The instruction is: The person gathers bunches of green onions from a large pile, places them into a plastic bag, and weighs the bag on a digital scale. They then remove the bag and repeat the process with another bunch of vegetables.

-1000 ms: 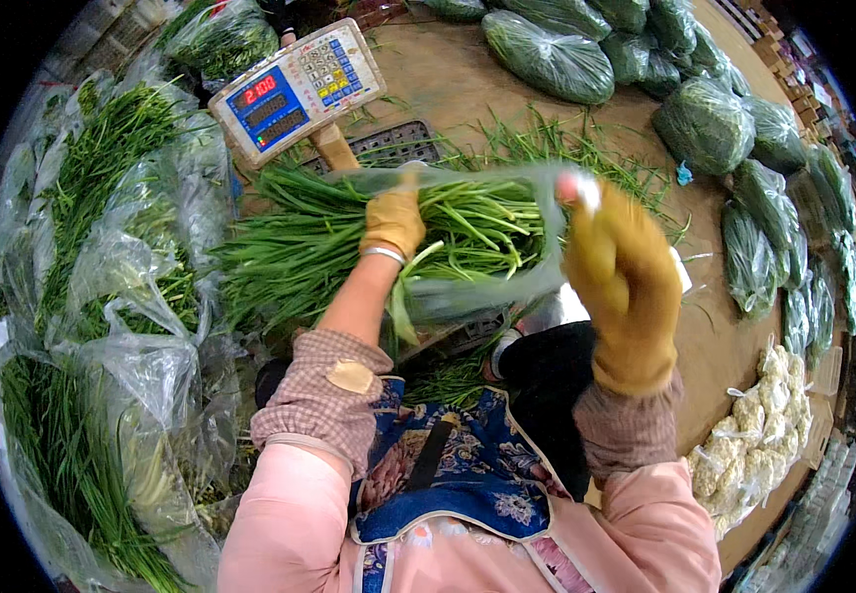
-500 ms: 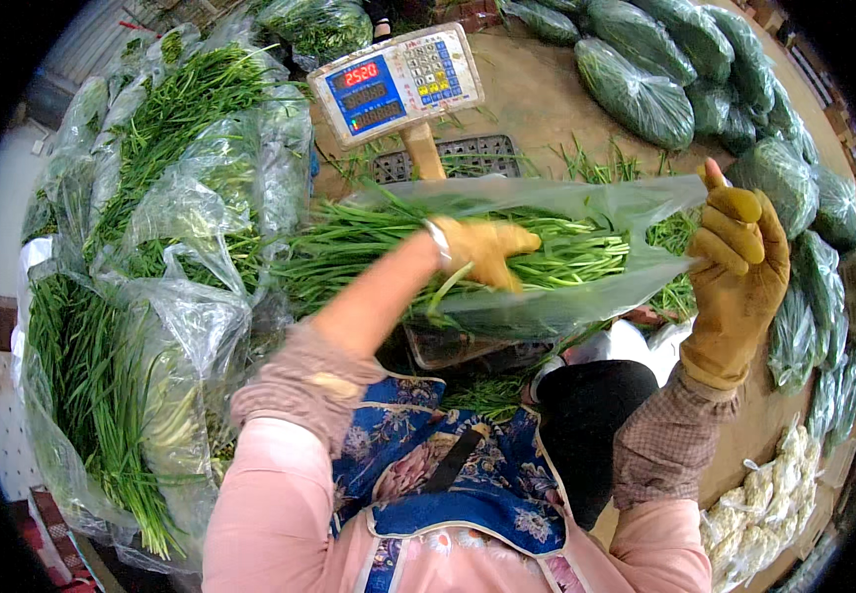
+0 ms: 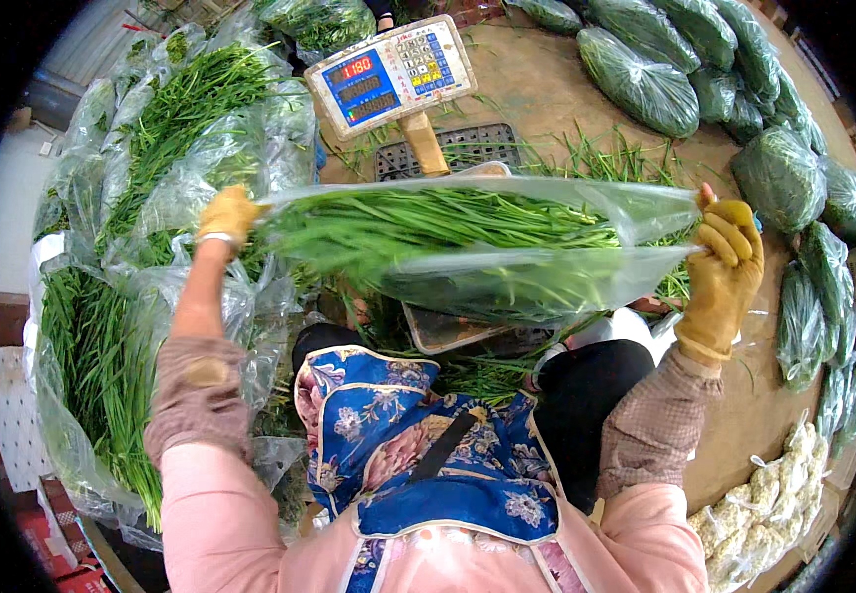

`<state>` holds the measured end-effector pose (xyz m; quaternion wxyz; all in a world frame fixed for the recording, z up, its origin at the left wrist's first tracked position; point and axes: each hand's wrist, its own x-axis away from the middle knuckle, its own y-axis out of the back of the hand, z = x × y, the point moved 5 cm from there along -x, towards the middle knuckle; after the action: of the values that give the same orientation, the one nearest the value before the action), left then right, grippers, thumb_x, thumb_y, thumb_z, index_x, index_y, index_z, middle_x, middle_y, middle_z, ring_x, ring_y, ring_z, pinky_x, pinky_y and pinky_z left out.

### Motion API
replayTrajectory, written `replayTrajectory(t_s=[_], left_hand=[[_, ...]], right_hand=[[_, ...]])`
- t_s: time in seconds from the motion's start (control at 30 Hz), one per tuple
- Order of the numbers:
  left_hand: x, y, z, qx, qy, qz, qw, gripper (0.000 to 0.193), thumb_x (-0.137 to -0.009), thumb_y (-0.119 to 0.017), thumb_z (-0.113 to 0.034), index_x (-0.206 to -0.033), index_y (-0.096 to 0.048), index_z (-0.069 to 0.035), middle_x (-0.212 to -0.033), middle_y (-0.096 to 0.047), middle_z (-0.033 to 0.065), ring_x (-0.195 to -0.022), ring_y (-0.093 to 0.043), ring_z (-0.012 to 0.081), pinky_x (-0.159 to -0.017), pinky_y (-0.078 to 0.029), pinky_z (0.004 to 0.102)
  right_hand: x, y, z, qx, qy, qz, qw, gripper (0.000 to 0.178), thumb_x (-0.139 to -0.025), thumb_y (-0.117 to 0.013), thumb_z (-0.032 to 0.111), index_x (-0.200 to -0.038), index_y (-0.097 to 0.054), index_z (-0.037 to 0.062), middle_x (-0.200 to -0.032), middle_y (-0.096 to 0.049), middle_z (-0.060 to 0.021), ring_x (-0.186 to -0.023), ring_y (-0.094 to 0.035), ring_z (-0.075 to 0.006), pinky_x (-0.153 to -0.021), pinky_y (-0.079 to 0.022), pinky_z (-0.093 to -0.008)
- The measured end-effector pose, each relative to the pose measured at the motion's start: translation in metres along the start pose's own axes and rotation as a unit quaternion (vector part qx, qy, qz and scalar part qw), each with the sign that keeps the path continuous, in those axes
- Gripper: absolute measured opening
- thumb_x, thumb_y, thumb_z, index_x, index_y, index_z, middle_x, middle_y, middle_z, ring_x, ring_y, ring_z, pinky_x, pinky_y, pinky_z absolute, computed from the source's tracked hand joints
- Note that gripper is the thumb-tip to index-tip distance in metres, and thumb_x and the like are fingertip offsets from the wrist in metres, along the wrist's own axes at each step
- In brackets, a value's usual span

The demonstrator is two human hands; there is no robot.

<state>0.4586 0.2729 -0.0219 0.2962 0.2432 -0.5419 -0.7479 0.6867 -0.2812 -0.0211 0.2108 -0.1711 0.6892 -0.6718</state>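
A long clear plastic bag (image 3: 527, 287) full of green Chinese chives (image 3: 438, 219) stretches level between my two gloved hands, in front of the scale. My left hand (image 3: 226, 213), in a yellow glove, is closed on the bag's left end, beside the leaf tips. At the other end my right hand (image 3: 727, 259), also gloved, pinches the two corners of the bag, and its mouth gapes between them. The digital scale (image 3: 391, 74) has a lit red display, and part of its platform (image 3: 448, 331) shows under the bag.
On the left, loose chives (image 3: 92, 376) lie heaped in open plastic. Several filled green bags (image 3: 638, 84) are piled at the far right. Small bags of pale produce (image 3: 759, 504) lie near right. A black crate (image 3: 448, 150) stands behind the scale's post.
My left hand has left the chives in the bag and moved left to grip the bag's end. The bag is now pulled taut. The right hand has shifted slightly, still holding the corners.
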Motion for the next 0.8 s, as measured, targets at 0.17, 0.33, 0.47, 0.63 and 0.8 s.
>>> replayTrajectory(t_s=[0.17, 0.33, 0.47, 0.63, 0.8], left_hand=[[-0.009, 0.109, 0.023, 0.055, -0.043, -0.015, 0.997, 0.047, -0.071, -0.066, -0.046, -0.072, -0.067, 0.001, -0.077, -0.065, 0.0207, -0.073, -0.064, 0.0318, -0.066, -0.05, 0.0416], [0.042, 0.052, -0.012, 0.41, -0.054, 0.18, 0.893, 0.035, -0.068, -0.074, -0.037, -0.075, -0.068, -0.003, -0.068, -0.063, 0.0064, -0.06, -0.054, 0.0135, -0.057, -0.046, 0.0325], [0.048, 0.022, -0.012, 0.466, -0.027, 0.056, 0.882, 0.05, -0.063, -0.077, -0.044, -0.088, -0.067, -0.002, -0.078, -0.066, 0.0096, -0.071, -0.059, 0.0174, -0.066, -0.047, 0.0326], [0.075, 0.05, -0.031, 0.491, 0.007, 0.019, 0.871, 0.067, -0.061, -0.077, -0.049, -0.103, -0.064, 0.001, -0.095, -0.066, 0.0169, -0.088, -0.063, 0.0267, -0.079, -0.048, 0.0346], [0.085, 0.048, -0.029, 0.476, 0.045, -0.165, 0.863, 0.073, -0.061, -0.076, -0.053, -0.104, -0.061, 0.004, -0.105, -0.062, 0.0234, -0.1, -0.06, 0.0333, -0.087, -0.045, 0.039]], right_hand=[[-0.008, -0.028, -0.03, 0.143, 0.04, 0.032, 0.988, 0.04, -0.088, -0.05, 0.006, -0.118, -0.038, -0.0178, -0.078, -0.051, -0.0039, -0.053, -0.039, -0.0075, -0.047, -0.034, -0.021], [-0.012, -0.017, -0.061, 0.433, 0.005, -0.103, 0.896, 0.031, -0.084, -0.06, 0.011, -0.111, -0.053, -0.0015, -0.086, -0.064, -0.0083, -0.064, -0.056, -0.0116, -0.055, -0.044, -0.0236], [-0.006, -0.005, -0.072, 0.448, -0.034, -0.064, 0.891, 0.026, -0.081, -0.065, 0.007, -0.104, -0.055, 0.0008, -0.089, -0.065, -0.0139, -0.068, -0.059, -0.0167, -0.061, -0.048, -0.0282], [-0.001, -0.009, -0.08, 0.455, -0.025, -0.065, 0.888, 0.023, -0.082, -0.064, 0.005, -0.102, -0.054, -0.0009, -0.09, -0.062, -0.0152, -0.067, -0.056, -0.0176, -0.062, -0.046, -0.0287], [-0.004, -0.029, -0.063, 0.822, 0.115, -0.02, 0.557, 0.035, -0.081, -0.067, 0.016, -0.108, -0.053, -0.0019, -0.094, -0.063, -0.0163, -0.078, -0.061, -0.0256, -0.071, -0.049, -0.0352]])
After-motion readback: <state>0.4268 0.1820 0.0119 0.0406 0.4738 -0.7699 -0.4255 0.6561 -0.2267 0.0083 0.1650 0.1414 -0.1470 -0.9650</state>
